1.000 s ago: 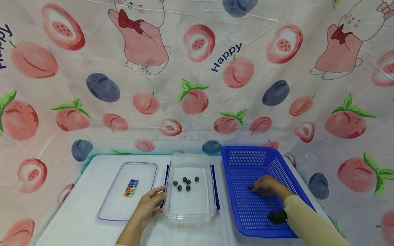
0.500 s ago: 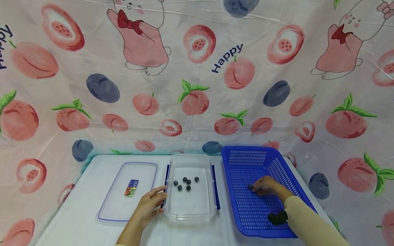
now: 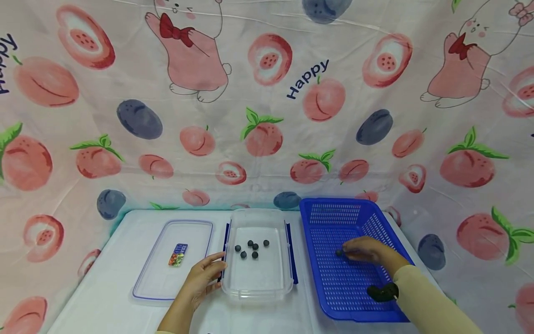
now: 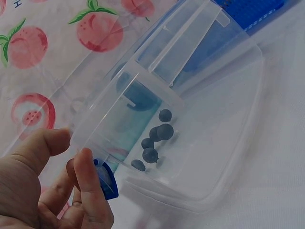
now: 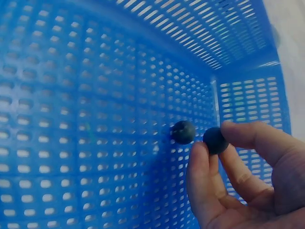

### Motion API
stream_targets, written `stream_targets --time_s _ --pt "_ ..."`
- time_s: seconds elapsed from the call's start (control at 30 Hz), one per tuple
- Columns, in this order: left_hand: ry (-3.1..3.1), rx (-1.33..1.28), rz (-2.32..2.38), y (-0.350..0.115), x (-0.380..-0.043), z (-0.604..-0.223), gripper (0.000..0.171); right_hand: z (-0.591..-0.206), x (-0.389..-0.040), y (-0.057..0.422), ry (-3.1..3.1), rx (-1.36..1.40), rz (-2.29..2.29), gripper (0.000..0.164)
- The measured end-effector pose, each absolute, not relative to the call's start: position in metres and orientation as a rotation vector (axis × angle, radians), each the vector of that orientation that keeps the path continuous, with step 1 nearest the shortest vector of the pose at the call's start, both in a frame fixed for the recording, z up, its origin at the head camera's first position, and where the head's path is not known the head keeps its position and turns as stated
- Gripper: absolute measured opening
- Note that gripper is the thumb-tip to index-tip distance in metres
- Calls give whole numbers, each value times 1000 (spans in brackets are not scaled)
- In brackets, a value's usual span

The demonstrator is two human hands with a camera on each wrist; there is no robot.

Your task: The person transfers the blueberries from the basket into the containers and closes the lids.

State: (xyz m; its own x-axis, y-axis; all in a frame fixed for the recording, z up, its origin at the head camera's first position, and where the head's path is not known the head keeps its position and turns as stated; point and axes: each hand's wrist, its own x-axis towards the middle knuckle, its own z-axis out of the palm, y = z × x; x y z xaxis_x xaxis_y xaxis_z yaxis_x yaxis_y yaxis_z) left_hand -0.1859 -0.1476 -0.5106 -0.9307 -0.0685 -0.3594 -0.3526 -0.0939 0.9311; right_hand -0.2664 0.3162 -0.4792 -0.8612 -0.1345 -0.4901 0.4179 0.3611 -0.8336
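Observation:
My right hand [image 3: 362,251] is inside the blue perforated basket [image 3: 329,211] at the right. Its thumb and fingers [image 5: 245,137] pinch one small dark ball [image 5: 215,140] just above the basket floor. A second dark ball [image 5: 183,131] lies on the floor beside it. My left hand [image 3: 205,274] rests with relaxed fingers [image 4: 90,183] against the left side of the clear plastic container [image 3: 256,293], touching its blue latch [image 4: 108,182]. Several dark balls [image 3: 251,248] lie together in the container [image 4: 228,143].
The container's clear lid [image 3: 156,283] lies flat to the left, with a small coloured label [image 3: 178,254] on it. A white table [image 3: 104,306] carries everything. A peach-printed cloth [image 3: 267,116] hangs behind and at both sides. A dark wrist camera [image 3: 383,292] sits on my right forearm.
My right hand has shifted slightly to the right in the basket, with its fingers stretched out more toward the ball. The left hand and the container have not moved.

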Motion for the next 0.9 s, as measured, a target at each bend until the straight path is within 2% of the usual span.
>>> stream_targets --time_s 0.3,0.57,0.73,0.9 --pt "1979 -466 2132 -148 -185 -510 45 -467 -266 308 1986 137 -1637 48" --pt "1977 -466 2133 -148 -185 -510 45 -463 -264 296 1912 85 -1692 47" --pt "1979 -469 2130 -149 -185 -511 46 -461 -264 291 1838 21 -1742 41" --pt "1976 -468 2130 -149 -185 -512 46 -454 -263 285 1738 -25 -1798 24"
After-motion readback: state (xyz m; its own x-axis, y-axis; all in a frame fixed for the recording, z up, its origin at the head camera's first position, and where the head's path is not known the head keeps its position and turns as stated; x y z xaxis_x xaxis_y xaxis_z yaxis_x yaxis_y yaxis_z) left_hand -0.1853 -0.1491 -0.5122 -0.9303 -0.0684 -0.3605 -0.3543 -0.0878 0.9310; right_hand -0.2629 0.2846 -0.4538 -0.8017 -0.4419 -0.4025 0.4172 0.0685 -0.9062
